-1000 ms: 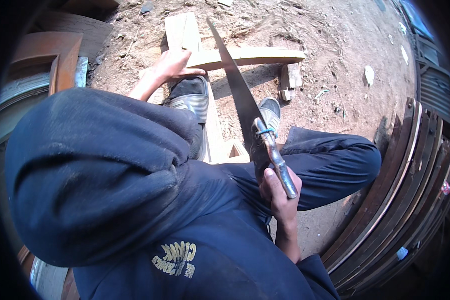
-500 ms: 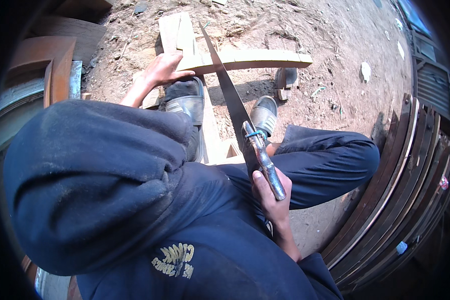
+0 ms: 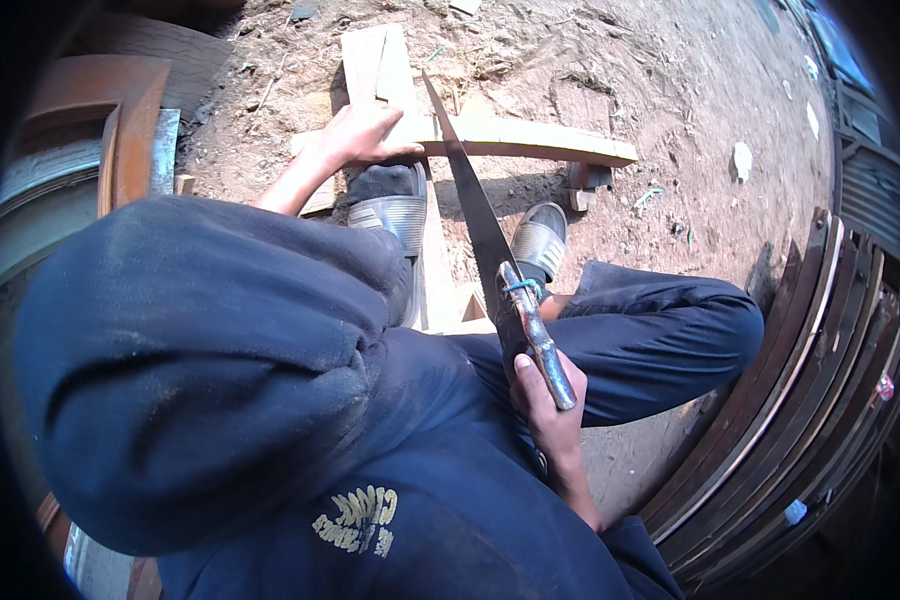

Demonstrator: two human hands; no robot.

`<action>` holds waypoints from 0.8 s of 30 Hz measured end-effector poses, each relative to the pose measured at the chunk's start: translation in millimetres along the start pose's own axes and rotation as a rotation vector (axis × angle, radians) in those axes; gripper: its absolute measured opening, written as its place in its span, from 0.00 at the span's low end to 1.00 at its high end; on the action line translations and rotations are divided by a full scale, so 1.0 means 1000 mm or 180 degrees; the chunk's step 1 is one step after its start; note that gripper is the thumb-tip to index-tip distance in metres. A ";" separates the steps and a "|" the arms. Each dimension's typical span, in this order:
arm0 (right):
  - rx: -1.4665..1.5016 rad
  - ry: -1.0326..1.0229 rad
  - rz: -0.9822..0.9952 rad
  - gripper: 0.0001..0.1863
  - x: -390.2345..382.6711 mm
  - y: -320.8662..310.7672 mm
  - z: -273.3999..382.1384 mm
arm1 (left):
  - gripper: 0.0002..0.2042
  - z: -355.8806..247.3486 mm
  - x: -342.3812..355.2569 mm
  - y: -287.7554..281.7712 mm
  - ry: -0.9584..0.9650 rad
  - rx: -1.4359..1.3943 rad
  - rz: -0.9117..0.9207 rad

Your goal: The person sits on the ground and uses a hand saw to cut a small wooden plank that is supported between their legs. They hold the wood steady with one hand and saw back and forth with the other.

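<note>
My right hand (image 3: 547,402) grips the wrapped handle of a long handsaw (image 3: 475,195), whose blade lies diagonally across a pale wooden board (image 3: 560,143); whether its teeth are in the wood is unclear. My left hand (image 3: 365,132) holds the board near its left part, fingers curled on it and the thumb along the near side. Beneath it runs a lengthwise plank (image 3: 372,60), with my sandalled left foot (image 3: 385,210) on it just below the hand. The board's right part lies over a small wooden block (image 3: 588,178). My right sandalled foot (image 3: 538,240) is beside the blade.
Wooden frames and panels (image 3: 130,120) stand at the left. A row of long dark planks (image 3: 790,370) lines the right side, near corrugated metal (image 3: 868,190). The ground (image 3: 700,110) is bare dirt with scattered chips and scraps.
The saw has shifted slightly down the view toward me, still in my right hand. The board and surroundings also sit slightly lower in the view. My left hand stays on the board.
</note>
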State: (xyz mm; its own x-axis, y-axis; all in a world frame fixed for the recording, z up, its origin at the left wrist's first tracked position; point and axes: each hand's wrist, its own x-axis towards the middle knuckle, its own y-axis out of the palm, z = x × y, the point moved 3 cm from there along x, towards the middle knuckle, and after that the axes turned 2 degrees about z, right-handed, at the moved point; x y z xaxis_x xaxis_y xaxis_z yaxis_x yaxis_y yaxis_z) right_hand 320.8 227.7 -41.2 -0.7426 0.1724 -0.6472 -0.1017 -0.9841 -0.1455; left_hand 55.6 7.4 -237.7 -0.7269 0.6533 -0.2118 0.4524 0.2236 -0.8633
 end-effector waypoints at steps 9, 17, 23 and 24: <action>-0.0071 0.0032 -0.0065 0.08 0.003 -0.004 -0.009 | 0.28 -0.017 0.017 0.012 0.0079 -0.0245 -0.0074; -0.0395 -0.0403 -0.0236 0.10 0.004 -0.007 -0.001 | 0.31 -0.037 0.033 0.010 -0.0198 -0.0265 0.0672; -0.0368 -0.0295 -0.0106 0.11 0.006 -0.007 -0.010 | 0.31 -0.029 0.036 0.016 -0.0264 -0.0183 0.0714; -0.0384 -0.0327 -0.0106 0.11 0.007 -0.007 -0.008 | 0.31 -0.028 0.036 0.017 -0.0288 -0.0163 0.0702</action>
State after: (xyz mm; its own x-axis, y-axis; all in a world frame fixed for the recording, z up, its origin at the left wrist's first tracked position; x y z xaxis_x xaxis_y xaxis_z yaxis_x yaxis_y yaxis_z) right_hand 321.7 235.7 -50.9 -0.8045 0.1934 -0.5616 -0.0516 -0.9647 -0.2584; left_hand 51.7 55.4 -247.0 -0.6499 0.6235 -0.4346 0.6292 0.1207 -0.7678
